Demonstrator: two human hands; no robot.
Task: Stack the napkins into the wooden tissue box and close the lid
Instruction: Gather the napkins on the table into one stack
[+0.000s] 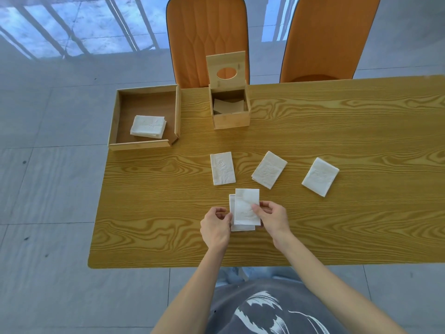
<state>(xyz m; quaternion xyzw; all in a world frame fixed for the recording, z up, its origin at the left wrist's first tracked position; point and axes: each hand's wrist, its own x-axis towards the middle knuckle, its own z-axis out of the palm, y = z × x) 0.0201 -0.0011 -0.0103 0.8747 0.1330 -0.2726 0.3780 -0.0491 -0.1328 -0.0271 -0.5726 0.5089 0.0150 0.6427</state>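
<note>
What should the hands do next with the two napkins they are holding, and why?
Probably square them up: the top napkin sits offset over the lower one, pinched between the left hand and the right hand. An even stack should drop more easily into the open box.

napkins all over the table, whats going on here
A person is gathering napkins for the wooden tissue box. The left hand and right hand hold two overlapping napkins just above the table. Three single napkins lie beyond the hands, and a small stack sits in the open tray. The box's lid stands open, with a few napkins already inside.
</note>
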